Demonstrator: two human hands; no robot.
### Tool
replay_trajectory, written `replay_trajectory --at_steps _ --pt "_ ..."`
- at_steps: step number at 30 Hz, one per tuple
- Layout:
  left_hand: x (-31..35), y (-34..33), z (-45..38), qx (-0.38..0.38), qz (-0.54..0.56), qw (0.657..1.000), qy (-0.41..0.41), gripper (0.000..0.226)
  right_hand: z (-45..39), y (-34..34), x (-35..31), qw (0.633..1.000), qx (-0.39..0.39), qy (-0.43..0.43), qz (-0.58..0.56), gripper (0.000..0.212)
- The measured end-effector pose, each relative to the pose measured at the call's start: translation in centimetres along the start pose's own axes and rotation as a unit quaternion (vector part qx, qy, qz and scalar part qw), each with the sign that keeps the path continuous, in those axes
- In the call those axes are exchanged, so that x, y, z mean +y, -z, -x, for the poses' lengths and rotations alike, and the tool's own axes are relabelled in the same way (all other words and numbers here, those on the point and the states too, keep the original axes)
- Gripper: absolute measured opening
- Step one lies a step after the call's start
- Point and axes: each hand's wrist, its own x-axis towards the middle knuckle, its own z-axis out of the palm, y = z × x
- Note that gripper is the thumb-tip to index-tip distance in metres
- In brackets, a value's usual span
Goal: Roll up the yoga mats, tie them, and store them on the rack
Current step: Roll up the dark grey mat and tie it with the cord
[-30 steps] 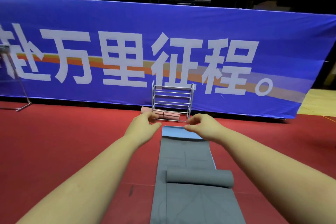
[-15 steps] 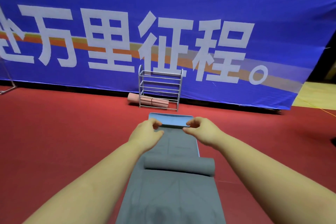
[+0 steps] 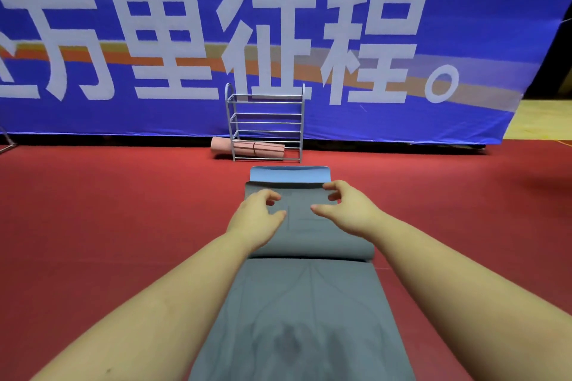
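Head | both grips released, left hand (image 3: 258,215), right hand (image 3: 348,210) | over matte grey mat (image 3: 305,312)

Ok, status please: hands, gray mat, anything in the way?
Both hands, left and right, open over the far fold. Gray mat not rolled; a fold across it. Pink mat on rack. Path clear.

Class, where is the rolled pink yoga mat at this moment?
In the head view, the pink yoga mat lies rolled on the bottom shelf of the metal rack, against the blue banner, its left end sticking out past the frame.
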Motion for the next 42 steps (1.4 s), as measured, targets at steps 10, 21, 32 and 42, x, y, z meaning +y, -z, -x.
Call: replay_trajectory --at_steps 10,21,32,42 --pt "-1.3 -1.2 7.7 -0.04 0.002 0.999 -0.032 0.038 9.3 -2.0 3.5 0.997 0.036 -0.039 0.064 0.066" --pt "-2.2 6.9 20.7 -0.02 0.005 0.999 -0.032 0.04 21.4 -3.2 -2.1 0.991 0.037 -0.001 0.132 0.067" --pt "-5.4 4.3 27.6 -0.032 0.01 0.999 0.003 0.04 26.6 -8.1 0.0 0.989 -0.033 0.006 0.141 0.067" --pt "-15.8 -6.4 31.0 -0.142 -0.003 0.984 0.104 0.039 27.3 -17.6 11.0 0.984 -0.102 -0.09 0.111 0.067"
